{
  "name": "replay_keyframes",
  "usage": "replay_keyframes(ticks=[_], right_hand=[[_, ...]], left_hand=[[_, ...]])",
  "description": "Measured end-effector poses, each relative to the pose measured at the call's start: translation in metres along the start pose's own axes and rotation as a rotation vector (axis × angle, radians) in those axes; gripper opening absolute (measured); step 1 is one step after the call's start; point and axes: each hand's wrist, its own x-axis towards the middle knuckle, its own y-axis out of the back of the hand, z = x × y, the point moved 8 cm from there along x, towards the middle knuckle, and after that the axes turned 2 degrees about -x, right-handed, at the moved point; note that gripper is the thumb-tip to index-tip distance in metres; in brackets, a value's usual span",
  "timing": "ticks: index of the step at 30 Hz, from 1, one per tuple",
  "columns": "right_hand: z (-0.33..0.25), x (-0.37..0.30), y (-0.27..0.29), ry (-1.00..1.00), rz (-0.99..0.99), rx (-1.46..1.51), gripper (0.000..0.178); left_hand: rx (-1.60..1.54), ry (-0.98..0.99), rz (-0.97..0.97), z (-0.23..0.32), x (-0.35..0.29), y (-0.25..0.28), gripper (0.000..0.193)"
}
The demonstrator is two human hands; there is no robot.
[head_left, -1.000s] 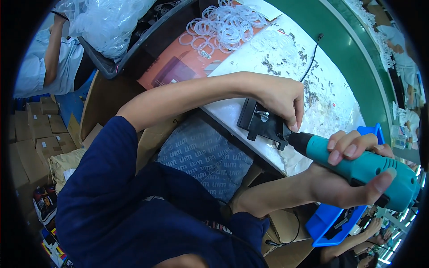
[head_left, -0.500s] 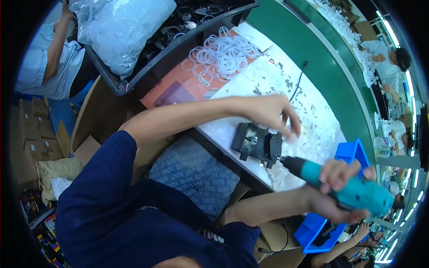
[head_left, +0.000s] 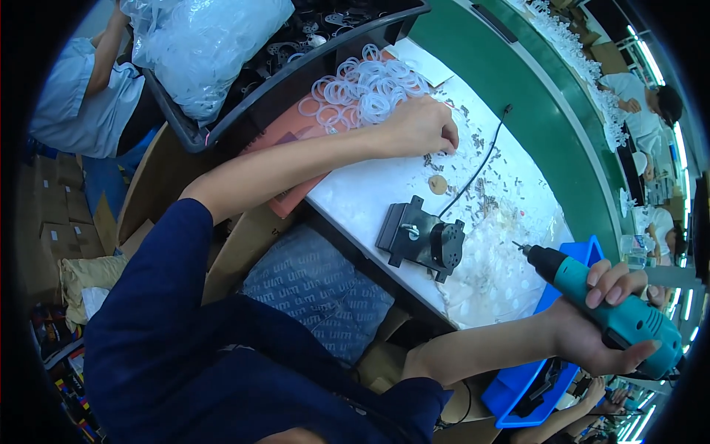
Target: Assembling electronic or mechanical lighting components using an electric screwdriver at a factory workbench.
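Head view: the left hand (head_left: 420, 126) pinches at small screws (head_left: 473, 140) scattered on the white bench (head_left: 370, 192), beside the white rings (head_left: 362, 92). The right hand (head_left: 599, 325) grips a teal electric screwdriver (head_left: 614, 311), lifted clear. The black bracket (head_left: 421, 238) lies between them, seemingly awaiting fastening.

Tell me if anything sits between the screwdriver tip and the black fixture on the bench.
Nothing visible does. The teal electric screwdriver in the right hand points toward the black fixture, and only bare white bench surface lies between them.
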Motion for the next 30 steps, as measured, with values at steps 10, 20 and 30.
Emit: replay_keyframes(ticks=[10, 20, 30], right_hand=[[0.031, 0.011, -0.010, 0.004, -0.099, 0.167, 0.060], [0.060, -0.003, -0.004, -0.003, 0.024, 0.283, 0.063], [0.057, -0.008, -0.003, 0.013, 0.057, 0.267, 0.063]], left_hand=[[-0.328, -0.384, 0.118, 0.051, 0.000, 0.012, 0.012], [-1.076, 0.040, -0.203, 0.049, -0.014, -0.017, 0.024], [-1.040, 0.068, -0.192, 0.051, -0.017, -0.016, 0.032]])
